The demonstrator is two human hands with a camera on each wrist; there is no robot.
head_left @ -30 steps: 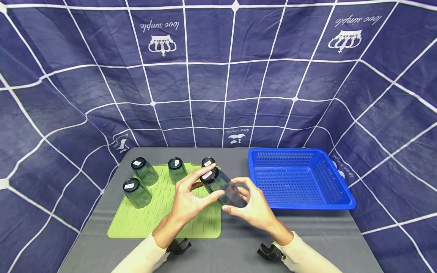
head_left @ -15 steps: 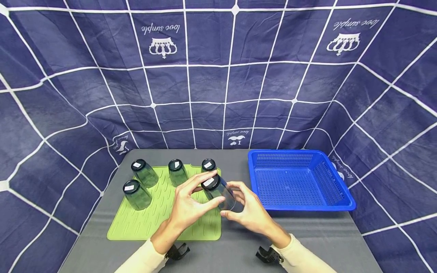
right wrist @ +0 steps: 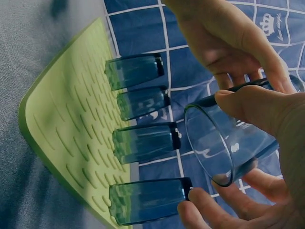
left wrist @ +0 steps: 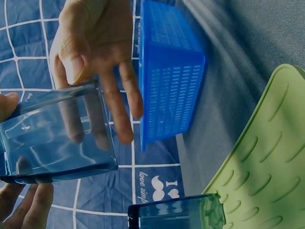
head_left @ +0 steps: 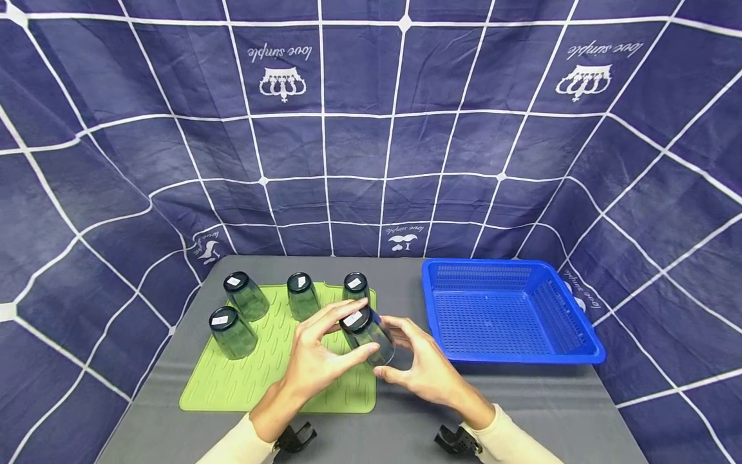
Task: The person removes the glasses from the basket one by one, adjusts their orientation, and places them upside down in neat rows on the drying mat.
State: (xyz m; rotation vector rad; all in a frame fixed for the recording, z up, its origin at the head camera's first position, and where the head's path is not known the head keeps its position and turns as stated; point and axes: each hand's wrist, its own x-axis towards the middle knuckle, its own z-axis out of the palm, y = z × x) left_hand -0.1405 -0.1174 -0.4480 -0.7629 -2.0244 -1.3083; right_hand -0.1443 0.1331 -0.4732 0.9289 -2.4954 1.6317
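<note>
My left hand [head_left: 315, 357] grips a tinted drinking glass [head_left: 355, 318] near its labelled base, thumb on the near side and fingers behind. The glass is tilted upside down above the right part of the green ribbed mat [head_left: 255, 380]. Around its mouth end hovers my right hand [head_left: 429, 367], thumb and fingers spread apart. In the left wrist view the right fingers [left wrist: 112, 95] stretch out loosely past the rim. Looking from the right wrist, the clear mouth of the glass [right wrist: 209, 143] faces my right palm.
Several matching glasses stand upside down on the mat, among them a front-left glass [head_left: 233, 332] and a back-right glass [head_left: 355, 287] close behind the held one. A blue plastic basket [head_left: 516, 357] sits to the right. Dark blue gridded cloth [head_left: 359, 148] surrounds the grey table.
The held glass has come lower and more upright, its mouth shifting left and out from between the right fingers. The left hand keeps its grip on it.
</note>
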